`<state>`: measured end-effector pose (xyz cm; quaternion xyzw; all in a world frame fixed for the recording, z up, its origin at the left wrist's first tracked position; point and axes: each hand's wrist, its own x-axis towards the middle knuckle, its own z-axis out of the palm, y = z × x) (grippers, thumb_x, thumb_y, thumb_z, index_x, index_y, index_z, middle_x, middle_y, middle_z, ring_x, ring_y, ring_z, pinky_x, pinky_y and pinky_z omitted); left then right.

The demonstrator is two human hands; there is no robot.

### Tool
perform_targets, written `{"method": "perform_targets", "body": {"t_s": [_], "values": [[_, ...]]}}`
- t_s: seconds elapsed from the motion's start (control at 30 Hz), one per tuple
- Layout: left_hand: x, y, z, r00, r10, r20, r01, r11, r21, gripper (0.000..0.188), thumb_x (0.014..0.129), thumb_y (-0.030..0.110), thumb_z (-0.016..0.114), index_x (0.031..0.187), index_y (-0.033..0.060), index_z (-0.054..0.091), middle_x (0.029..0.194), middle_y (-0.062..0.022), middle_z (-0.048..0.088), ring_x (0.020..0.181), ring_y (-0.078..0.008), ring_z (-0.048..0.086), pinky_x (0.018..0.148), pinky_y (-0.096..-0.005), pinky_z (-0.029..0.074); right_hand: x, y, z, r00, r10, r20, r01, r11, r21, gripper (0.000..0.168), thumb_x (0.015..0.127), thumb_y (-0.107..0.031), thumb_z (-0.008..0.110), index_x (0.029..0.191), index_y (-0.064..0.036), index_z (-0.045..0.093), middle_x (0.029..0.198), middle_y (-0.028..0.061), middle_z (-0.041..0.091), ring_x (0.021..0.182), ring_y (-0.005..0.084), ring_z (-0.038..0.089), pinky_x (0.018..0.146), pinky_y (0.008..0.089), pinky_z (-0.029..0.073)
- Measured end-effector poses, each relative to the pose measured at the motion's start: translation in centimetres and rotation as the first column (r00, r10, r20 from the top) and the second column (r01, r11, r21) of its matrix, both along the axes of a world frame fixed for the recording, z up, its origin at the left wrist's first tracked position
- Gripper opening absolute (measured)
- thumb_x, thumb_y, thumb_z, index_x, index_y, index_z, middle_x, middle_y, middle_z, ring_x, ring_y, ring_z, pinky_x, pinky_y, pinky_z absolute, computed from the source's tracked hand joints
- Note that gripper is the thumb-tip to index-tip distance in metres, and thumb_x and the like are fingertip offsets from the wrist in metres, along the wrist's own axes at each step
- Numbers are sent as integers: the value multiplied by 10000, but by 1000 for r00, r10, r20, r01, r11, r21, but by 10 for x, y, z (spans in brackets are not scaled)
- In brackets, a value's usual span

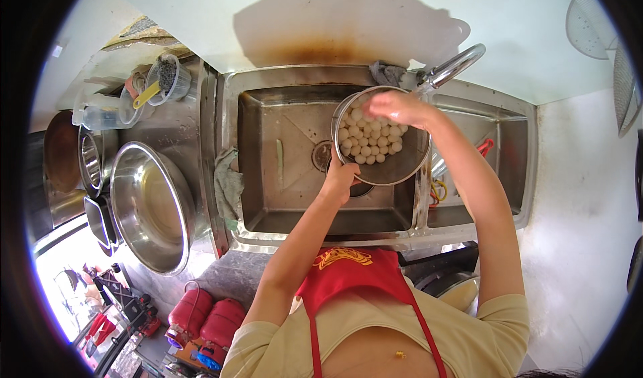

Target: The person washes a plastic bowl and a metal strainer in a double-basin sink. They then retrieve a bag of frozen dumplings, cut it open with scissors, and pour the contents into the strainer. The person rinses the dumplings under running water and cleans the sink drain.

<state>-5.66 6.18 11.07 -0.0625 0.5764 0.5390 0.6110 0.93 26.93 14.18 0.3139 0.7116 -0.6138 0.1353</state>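
Note:
Over the left basin of a stainless steel double sink (281, 71), my left hand (342, 177) grips the rim of a round strainer (409, 164) at its lower left. Many small pale round balls (369, 139) lie inside it, mostly towards the upper left. My right hand (394, 109), slightly blurred, is over the balls at the strainer's upper side with its fingers bent; whether it holds any ball cannot be seen. Just behind that hand rises a curved chrome faucet (457, 66). A dark round item partly shows beneath the strainer.
Grey cloths lie by the faucet (387, 72) and over the sink's left edge (228, 182). Scissors with yellow handles (439, 191) and a red-handled item (485, 147) are in the right basin. A large steel bowl (153, 207) and plastic containers (173, 84) stand left. Red gas cylinders (221, 322) are lower left.

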Motion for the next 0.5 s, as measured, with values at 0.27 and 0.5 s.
{"method": "perform_targets", "body": {"t_s": [0.27, 0.5], "values": [[0, 11, -12, 999, -21, 30, 20, 999, 37, 763, 707, -89, 440, 1359, 204, 174, 1169, -130, 418, 932, -228, 500, 700, -349, 490, 6, 0, 7, 999, -47, -16, 49, 986, 157, 262, 831, -228, 494, 815, 9, 604, 795, 123, 632, 768, 178, 603, 709, 341, 458], [-1, -11, -16, 996, 32, 79, -24, 995, -92, 570, 718, -78, 464, 1245, 67, 302, 1065, -146, 443, 863, -255, 525, 678, -362, 523, 15, 20, 30, 971, -217, 100, 219, 976, -9, 271, 839, -243, 532, 899, 9, 608, 831, 58, 635, 721, 142, 604, 606, 280, 495]]}}
